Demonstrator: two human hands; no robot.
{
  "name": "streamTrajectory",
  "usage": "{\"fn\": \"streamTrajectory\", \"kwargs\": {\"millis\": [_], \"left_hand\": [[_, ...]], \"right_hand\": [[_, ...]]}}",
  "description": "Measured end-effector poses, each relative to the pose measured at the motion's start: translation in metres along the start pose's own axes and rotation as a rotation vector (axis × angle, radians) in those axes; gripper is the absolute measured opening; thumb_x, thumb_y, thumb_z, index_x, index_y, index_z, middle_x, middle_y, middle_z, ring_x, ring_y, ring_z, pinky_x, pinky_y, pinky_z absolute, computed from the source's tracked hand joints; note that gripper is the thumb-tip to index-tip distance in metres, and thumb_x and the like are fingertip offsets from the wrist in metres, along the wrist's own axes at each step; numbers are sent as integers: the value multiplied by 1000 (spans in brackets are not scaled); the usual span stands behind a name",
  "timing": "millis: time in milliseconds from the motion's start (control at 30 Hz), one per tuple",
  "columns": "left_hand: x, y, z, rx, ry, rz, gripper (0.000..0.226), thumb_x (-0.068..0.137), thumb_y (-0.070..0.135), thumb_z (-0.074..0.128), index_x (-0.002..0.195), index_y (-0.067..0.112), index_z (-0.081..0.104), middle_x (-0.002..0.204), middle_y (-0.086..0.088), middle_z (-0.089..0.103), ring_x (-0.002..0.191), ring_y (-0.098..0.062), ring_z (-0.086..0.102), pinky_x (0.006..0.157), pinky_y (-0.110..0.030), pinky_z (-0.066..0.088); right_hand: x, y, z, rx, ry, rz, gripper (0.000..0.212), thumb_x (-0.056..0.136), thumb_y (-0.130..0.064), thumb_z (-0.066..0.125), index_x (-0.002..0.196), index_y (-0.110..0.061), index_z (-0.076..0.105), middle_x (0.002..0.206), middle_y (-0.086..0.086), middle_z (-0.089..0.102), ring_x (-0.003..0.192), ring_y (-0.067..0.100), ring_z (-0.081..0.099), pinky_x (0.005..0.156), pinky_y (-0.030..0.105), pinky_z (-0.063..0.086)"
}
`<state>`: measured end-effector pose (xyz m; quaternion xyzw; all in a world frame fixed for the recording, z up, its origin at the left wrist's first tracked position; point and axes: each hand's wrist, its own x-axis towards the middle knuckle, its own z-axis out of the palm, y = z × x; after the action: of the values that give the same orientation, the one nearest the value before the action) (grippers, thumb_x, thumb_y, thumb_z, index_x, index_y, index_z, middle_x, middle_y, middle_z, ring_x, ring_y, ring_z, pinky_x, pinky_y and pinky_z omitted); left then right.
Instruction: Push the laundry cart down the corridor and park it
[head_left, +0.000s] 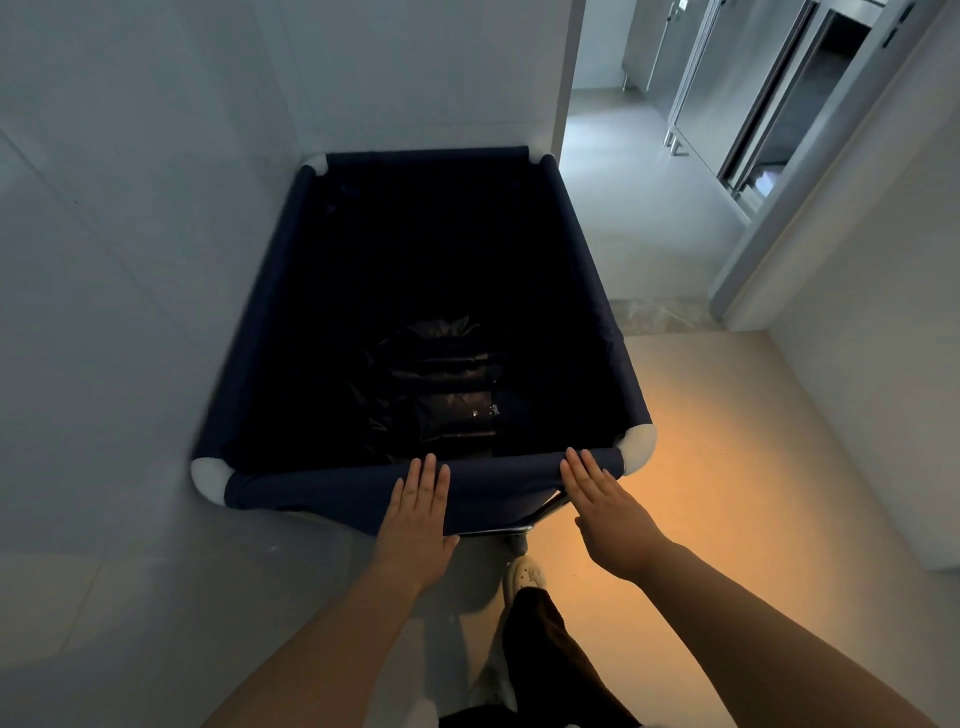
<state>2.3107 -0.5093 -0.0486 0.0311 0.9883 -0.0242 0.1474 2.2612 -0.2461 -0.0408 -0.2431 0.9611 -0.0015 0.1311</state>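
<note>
Parking step: laundry cart (291, 291) tucked against wall (130, 208) at 9 o'clock. Left hand (415, 525) and right hand (608, 514) lie flat on near rail (498, 470), fingers pressed together, gripping nothing. Next move, likely: 1 last nudge, then let go.

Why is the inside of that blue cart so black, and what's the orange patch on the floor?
Head view: the laundry cart is deep and the corridor dim, so its interior is underexposed; only a crumpled black bag glints faintly. A warm light tints the floor orange by the right hand. The wide lens bends the walls, and the cart's left rim looks motion-blurred.
</note>
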Motion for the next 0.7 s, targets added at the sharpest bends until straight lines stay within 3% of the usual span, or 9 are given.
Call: {"fn": "streamTrajectory", "kwargs": {"millis": [567, 700], "left_hand": [[2, 1, 6, 18, 13, -15, 86, 95, 50, 31, 132, 11, -36, 142, -12, -40, 129, -29, -37, 109, -39, -18], [2, 1, 1, 4, 9, -39, 80, 96, 50, 27, 133, 14, -34, 146, -11, -33, 130, -27, -34, 109, -38, -16]], "right_hand": [[3, 8, 6, -3, 8, -24, 74, 98, -17, 38, 142, -17, -22, 150, 2, -28, 133, 23, -32, 110, 34, -10], [3, 9, 4, 14, 3, -50, 73, 99, -25, 36, 140, -14, -23, 152, 3, -24, 131, 22, -33, 109, 33, -12]]}}
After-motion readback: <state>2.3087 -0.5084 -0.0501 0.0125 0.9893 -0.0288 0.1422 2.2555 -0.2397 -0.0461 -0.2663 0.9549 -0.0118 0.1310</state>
